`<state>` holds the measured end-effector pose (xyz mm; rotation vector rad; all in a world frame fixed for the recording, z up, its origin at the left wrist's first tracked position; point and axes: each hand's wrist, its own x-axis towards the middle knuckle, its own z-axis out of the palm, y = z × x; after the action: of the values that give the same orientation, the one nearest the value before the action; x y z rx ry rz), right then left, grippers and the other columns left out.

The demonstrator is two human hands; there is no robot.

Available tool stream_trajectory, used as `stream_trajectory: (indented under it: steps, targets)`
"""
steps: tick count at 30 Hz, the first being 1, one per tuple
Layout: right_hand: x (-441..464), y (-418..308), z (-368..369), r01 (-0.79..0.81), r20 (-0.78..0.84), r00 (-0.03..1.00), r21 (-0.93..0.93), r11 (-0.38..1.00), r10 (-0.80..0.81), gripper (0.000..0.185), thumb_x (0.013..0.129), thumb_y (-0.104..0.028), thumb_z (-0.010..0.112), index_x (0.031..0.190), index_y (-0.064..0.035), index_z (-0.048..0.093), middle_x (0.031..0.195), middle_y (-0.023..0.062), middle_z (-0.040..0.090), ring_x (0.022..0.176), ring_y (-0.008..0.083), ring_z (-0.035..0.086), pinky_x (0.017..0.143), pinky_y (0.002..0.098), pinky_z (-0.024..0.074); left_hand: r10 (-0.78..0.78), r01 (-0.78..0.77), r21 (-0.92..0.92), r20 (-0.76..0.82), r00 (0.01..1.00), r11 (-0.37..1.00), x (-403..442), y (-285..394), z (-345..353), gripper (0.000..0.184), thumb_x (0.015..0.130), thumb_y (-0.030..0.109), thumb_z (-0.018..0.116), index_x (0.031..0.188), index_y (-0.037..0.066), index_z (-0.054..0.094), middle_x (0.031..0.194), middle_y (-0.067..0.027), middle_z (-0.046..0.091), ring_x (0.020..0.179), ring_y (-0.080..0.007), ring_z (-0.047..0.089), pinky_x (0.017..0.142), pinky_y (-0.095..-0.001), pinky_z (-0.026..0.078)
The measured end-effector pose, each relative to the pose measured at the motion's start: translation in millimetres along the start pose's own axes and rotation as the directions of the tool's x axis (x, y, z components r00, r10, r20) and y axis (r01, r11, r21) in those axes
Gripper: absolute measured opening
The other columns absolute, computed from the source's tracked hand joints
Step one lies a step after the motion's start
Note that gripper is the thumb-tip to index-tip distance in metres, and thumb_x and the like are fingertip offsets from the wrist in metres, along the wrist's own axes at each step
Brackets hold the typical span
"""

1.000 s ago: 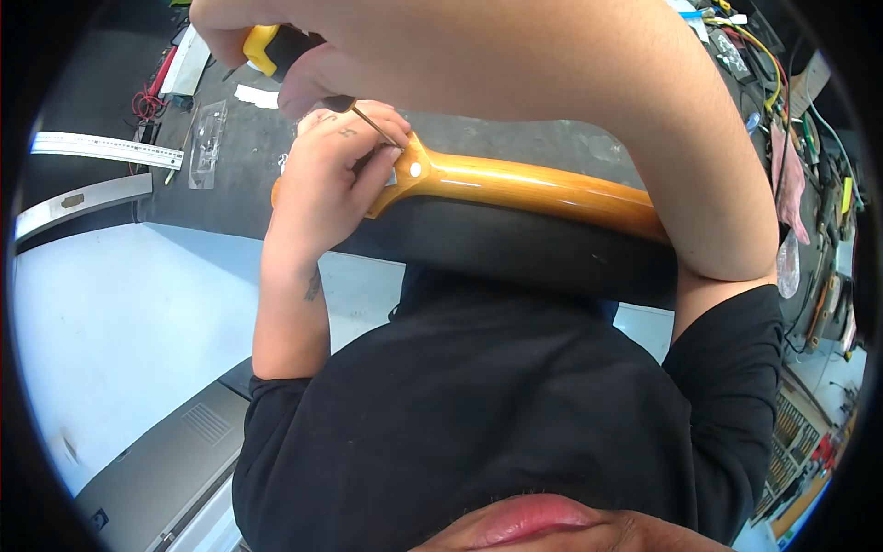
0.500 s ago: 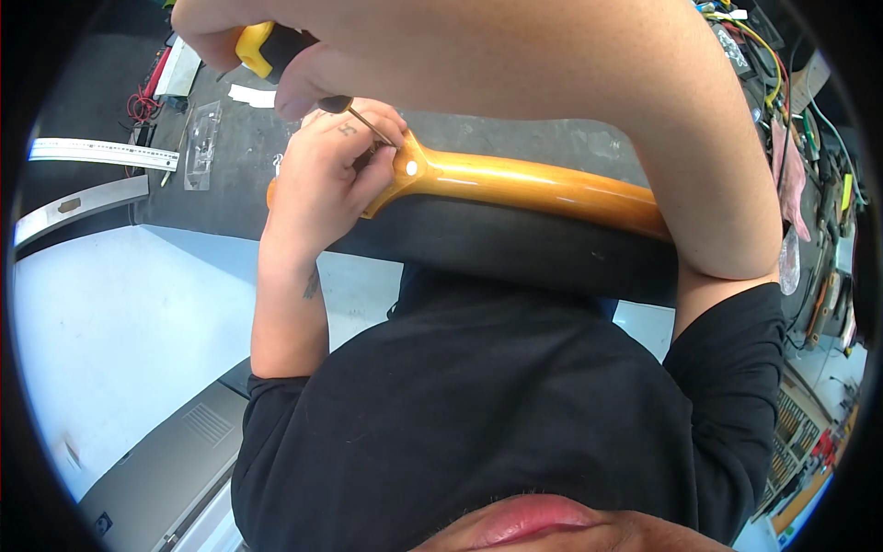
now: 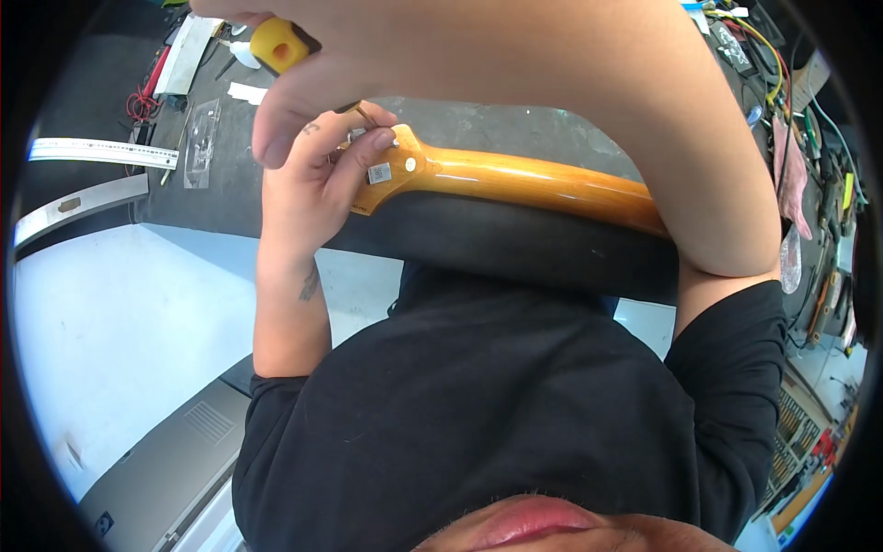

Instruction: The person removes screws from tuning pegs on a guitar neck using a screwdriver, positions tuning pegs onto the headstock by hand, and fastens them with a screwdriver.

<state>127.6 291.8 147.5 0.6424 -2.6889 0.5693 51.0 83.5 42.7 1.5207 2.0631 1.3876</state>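
A glossy amber guitar neck (image 3: 543, 179) lies with the back of its headstock (image 3: 405, 152) facing up. My left hand (image 3: 303, 198) rests over the headstock, thumb and index finger pinched together near its edge; what they hold is too small to make out. Beside the thumb sits a square metal tuning machine (image 3: 379, 173). My right hand (image 3: 308, 97) grips a screwdriver (image 3: 279, 48) by its yellow and black handle. The screwdriver's thin shaft shows just above my left index finger, its tip hidden.
A black padded edge (image 3: 515, 235) runs under the neck on the dark workbench (image 3: 248, 207). To the left lie a steel ruler (image 3: 101, 152), a curved metal bar (image 3: 83, 210) and a clear plastic packet (image 3: 202, 147). Tools and cables (image 3: 828, 221) crowd the right side.
The screwdriver and my right hand have shifted slightly, the handle tilting more toward the camera. My left hand has moved a little left, uncovering the metal tuning machine.
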Motion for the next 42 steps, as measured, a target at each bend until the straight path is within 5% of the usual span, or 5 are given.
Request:
stream_trajectory:
  steps: [11, 23, 29, 35, 42]
  targets:
    - [-24, 6, -28, 0.008, 0.017, 1.0, 0.049, 0.999, -0.009, 0.028, 0.09, -0.011, 0.086, 0.112, 0.0002, 0.072, 0.095, 0.015, 0.072, 0.08, 0.0259, 0.074, 0.069, 0.0394, 0.0572, 0.06, -0.067, 0.133, 0.053, 0.997, 0.989, 6, 3, -1, 0.006, 0.104, -0.007, 0.068, 0.099, -0.006, 0.071, 0.102, -0.0096, 0.077, 0.086, -0.015, 0.073, 0.082, -0.0285, 0.063]
    - [-7, 5, -7, 0.02, 0.055, 0.998, 0.024, 1.0, -0.021, 0.028, 0.09, -0.011, 0.087, 0.111, 0.0001, 0.072, 0.094, 0.0148, 0.072, 0.08, 0.0257, 0.073, 0.069, 0.0393, 0.0569, 0.033, -0.041, 0.139, 0.064, 0.997, 0.989, 7, 6, -3, 0.006, 0.105, -0.005, 0.068, 0.106, -0.003, 0.074, 0.101, -0.0086, 0.078, 0.09, -0.0166, 0.073, 0.08, -0.029, 0.061]
    - [-18, 6, -18, 0.019, 0.052, 0.998, 0.042, 0.999, -0.021, 0.028, 0.09, -0.011, 0.087, 0.111, 0.0001, 0.072, 0.094, 0.0147, 0.071, 0.079, 0.0256, 0.073, 0.069, 0.0392, 0.0568, 0.111, -0.11, 0.128, 0.0, 0.994, 0.986, 7, 0, 1, 0.007, 0.102, -0.002, 0.071, 0.104, 0.001, 0.077, 0.086, -0.0091, 0.071, 0.075, -0.0212, 0.072, 0.07, -0.0319, 0.058]
    - [-18, 5, -18, 0.016, 0.058, 0.998, 0.037, 0.999, -0.019, 0.028, 0.09, -0.011, 0.087, 0.111, 0.0001, 0.073, 0.094, 0.0146, 0.071, 0.079, 0.0255, 0.073, 0.069, 0.0391, 0.0566, 0.022, -0.061, 0.272, 0.145, 0.989, 0.96, 6, 2, -11, 0.007, 0.105, -0.004, 0.068, 0.106, -0.003, 0.074, 0.099, -0.0076, 0.078, 0.082, -0.0143, 0.074, 0.076, -0.0274, 0.061]
    - [-3, 1, -4, 0.019, 0.066, 0.998, 0.006, 1.0, -0.02, 0.028, 0.09, -0.011, 0.087, 0.11, 0.0001, 0.073, 0.093, 0.0145, 0.071, 0.079, 0.0254, 0.073, 0.069, 0.039, 0.0565, 0.02, -0.034, 0.153, 0.097, 0.995, 0.988, 5, 2, -6, 0.009, 0.102, -0.008, 0.069, 0.106, -0.003, 0.075, 0.101, -0.0082, 0.078, 0.091, -0.0153, 0.073, 0.084, -0.0295, 0.062]
